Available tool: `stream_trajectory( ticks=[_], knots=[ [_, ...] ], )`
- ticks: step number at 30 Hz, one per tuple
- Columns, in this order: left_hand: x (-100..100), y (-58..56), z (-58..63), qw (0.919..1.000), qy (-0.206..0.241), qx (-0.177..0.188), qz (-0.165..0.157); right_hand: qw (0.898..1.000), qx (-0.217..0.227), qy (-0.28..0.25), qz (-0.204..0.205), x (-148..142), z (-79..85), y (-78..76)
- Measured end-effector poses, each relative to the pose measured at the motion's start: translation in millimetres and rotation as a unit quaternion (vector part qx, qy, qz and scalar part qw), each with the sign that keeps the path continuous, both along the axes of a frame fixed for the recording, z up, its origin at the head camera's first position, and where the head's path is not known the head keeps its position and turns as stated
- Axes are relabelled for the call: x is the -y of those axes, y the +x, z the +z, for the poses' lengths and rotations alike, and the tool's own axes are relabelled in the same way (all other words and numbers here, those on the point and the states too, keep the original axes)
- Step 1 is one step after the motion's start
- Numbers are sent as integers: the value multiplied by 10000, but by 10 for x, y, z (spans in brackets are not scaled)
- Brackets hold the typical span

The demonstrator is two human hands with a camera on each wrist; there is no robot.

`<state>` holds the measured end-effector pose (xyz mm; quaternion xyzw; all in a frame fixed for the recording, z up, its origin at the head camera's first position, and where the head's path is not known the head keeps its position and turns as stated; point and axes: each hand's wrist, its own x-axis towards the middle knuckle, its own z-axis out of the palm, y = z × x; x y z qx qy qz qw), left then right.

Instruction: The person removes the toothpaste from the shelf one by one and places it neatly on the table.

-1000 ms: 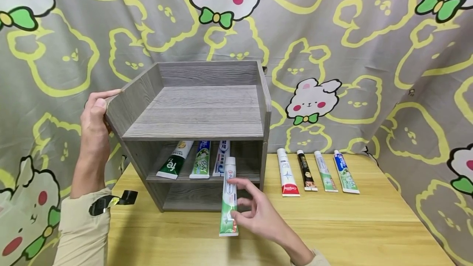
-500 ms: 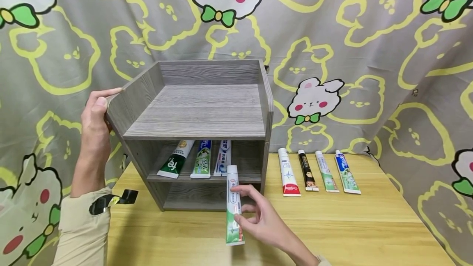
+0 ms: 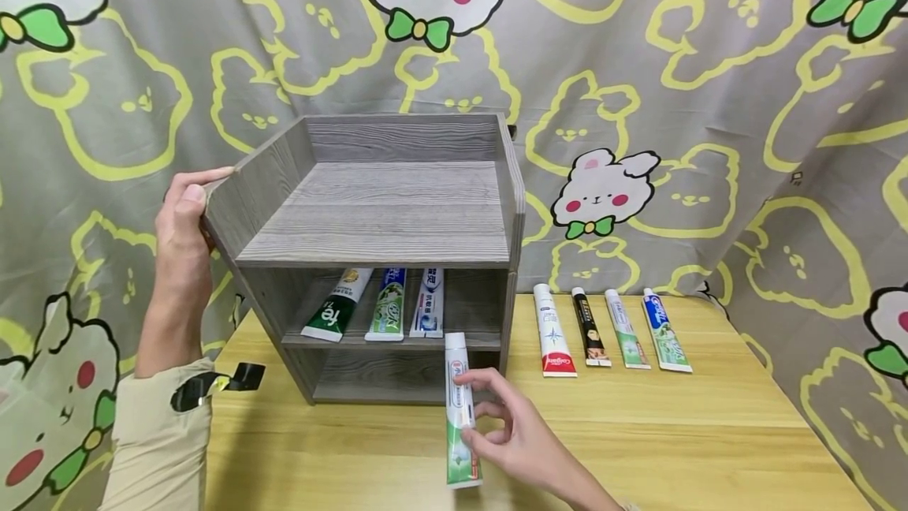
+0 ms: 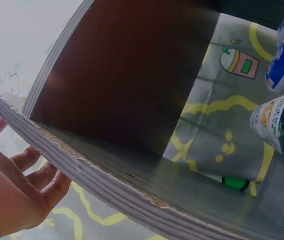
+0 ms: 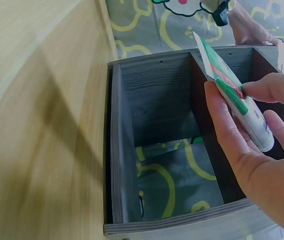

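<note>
My right hand point(image 3: 521, 436) pinches a white and green toothpaste tube point(image 3: 463, 408) between thumb and fingers, cap end up, in front of the grey shelf unit point(image 3: 376, 215). In the right wrist view the same tube point(image 5: 236, 95) stays clear of the shelf boards. My left hand point(image 3: 183, 231) grips the upper edge of the unit's left side panel, its fingers curled behind the board in the left wrist view. On the middle shelf lie a dark green tube point(image 3: 336, 307), a blue and green tube point(image 3: 388, 306) and a white and blue tube point(image 3: 429, 304), side by side.
Right of the unit on the wooden table point(image 3: 638, 432) lie a red and white Colgate tube point(image 3: 555, 333), a slim black tube point(image 3: 590, 330), a white-green tube point(image 3: 627, 331) and a blue-green tube point(image 3: 665, 333). A patterned curtain point(image 3: 709, 101) hangs behind.
My right hand has drawn the toothpaste tube down and slightly right, away from the middle shelf, uncovering more of the white and blue tube. The left hand keeps its grip on the panel.
</note>
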<state>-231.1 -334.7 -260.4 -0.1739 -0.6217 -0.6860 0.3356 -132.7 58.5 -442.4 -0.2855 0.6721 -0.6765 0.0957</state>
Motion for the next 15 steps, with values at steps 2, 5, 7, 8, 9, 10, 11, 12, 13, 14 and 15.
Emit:
stream_trajectory(
  ticks=[2,5,7,8,9,10,11,12,13,14,15],
  knots=[
    [7,-2,0,10000,-38,-22,-26,9999,61,78,-16,-15,-5,20],
    [18,-6,-3,9999,-84,-49,-76,9998,111,139,-22,-36,-11,40],
    [22,-6,-8,9999,-121,-47,-60,9998,130,181,-14,-52,-17,48],
    [23,-5,-10,9999,-134,-42,-51,9997,138,201,-18,-59,-20,52],
    [23,-5,-12,9999,-136,-36,-45,9996,158,221,-16,-67,-23,56],
    [23,-4,-14,9999,-141,-31,-38,9995,182,243,-15,-74,-27,60],
    [22,-3,-14,9999,-154,-24,-17,9994,222,262,-4,-82,-30,64],
    [22,-3,-13,9999,-169,-16,3,9992,271,283,1,-91,-32,69],
    [21,-2,-13,9998,-179,-11,17,9990,318,309,0,-99,-35,74],
    [20,-1,-11,9998,-185,-6,25,9988,375,330,9,-108,-37,80],
    [19,0,-11,9998,-197,-2,42,9984,426,374,12,-118,-40,85]
  ],
)
